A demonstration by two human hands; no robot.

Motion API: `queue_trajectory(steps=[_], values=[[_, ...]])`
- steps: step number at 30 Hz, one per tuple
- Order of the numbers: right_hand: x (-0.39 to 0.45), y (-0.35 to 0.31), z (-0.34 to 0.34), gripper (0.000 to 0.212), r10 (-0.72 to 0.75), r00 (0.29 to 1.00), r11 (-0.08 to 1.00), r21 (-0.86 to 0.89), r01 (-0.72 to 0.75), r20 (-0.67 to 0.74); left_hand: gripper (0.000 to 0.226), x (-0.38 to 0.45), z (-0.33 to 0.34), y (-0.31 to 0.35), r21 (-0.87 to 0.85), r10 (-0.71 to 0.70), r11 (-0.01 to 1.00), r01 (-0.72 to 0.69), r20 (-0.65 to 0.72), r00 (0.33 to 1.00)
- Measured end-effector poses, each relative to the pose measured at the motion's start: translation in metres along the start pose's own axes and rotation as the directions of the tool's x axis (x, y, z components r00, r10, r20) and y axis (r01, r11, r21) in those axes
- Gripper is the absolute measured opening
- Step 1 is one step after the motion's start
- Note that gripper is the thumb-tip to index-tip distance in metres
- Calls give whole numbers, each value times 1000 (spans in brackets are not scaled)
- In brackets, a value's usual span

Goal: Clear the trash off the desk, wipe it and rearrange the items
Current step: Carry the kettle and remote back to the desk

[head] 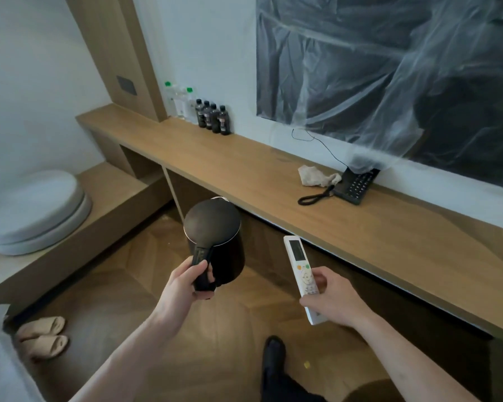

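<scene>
A: Hands first. What is the left hand (186, 281) doing?

B: It is gripping the handle of a black kettle (215, 236), fingers curled round it. The kettle is hanging upright in the air over the wooden floor (163, 291), just in front of the desk (360, 236), not touching it.

A: And the right hand (331, 298)?

B: It is holding a white remote (301, 275), thumb lying on the buttons, fingers wrapped under. The remote is pointing away toward the desk edge, its small screen at the far end. It is also off the desk, in the air near the front edge.

A: What is sitting on the desk?

B: A crumpled beige cloth (317, 177) is lying toward the wall, touching or just beside a black phone (355, 187) to its right. The phone's coiled cord is trailing toward the near-left. Far left, against the wall, four small dark bottles (212, 118) are standing in a row, with clear green-capped bottles (180, 103) behind them to the left.

A: Anything else?

B: A dark screen (389, 68) on the wall is showing under thin plastic sheeting. Left side, a round grey cushion (35, 213) is resting on a low wooden step, and a pair of beige slippers (42, 335) is lying on the floor near left. A black shoe (273, 355) is showing at the bottom.
</scene>
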State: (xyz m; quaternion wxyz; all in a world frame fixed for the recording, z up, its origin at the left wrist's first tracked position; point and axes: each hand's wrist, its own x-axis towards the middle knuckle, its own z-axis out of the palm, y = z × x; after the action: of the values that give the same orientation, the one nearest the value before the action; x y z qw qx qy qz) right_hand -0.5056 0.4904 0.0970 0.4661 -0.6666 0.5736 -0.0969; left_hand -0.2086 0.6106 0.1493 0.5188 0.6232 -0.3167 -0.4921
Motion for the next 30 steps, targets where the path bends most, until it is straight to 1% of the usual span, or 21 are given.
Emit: queue_trajectory(steps=[4,6,9,11,13,15,19,22,24,27,30], values=[[77,-19,1,58,-1,999,1000,4,0,39,22,79,-8,10,-4,-13,1000,13,-32,999],[118,-29,0,58,6,998,1000,3,-6,59,23,121,-12,20,5,-19,1000,19,-38,999],[178,-44,-3,58,50,994,999,6,-51,100,26,182,-17,35,16,-56,998,57,-46,997],[218,-60,-10,60,77,989,997,-11,-77,123,26,221,-20,45,24,-57,998,58,-56,997],[261,-72,-18,61,106,986,994,-28,-104,128,24,262,-23,59,27,-60,998,61,-49,997],[297,-81,-23,59,146,981,988,-72,-137,128,22,295,-28,66,25,-94,995,95,-55,994],[357,-101,-27,64,218,974,975,-68,-214,65,23,359,-40,70,17,-126,992,127,-35,991],[403,-114,-26,61,246,969,968,-61,-243,32,28,418,-53,76,42,-148,988,148,-1,989],[434,-122,-23,60,270,963,962,-45,-270,9,26,458,-60,74,70,-166,984,164,33,985],[479,-135,-14,57,324,946,946,-23,-325,-13,28,522,-74,75,143,-213,969,201,79,974],[519,-146,1,55,398,917,918,24,-397,-44,30,582,-89,78,159,-267,956,247,122,956]])
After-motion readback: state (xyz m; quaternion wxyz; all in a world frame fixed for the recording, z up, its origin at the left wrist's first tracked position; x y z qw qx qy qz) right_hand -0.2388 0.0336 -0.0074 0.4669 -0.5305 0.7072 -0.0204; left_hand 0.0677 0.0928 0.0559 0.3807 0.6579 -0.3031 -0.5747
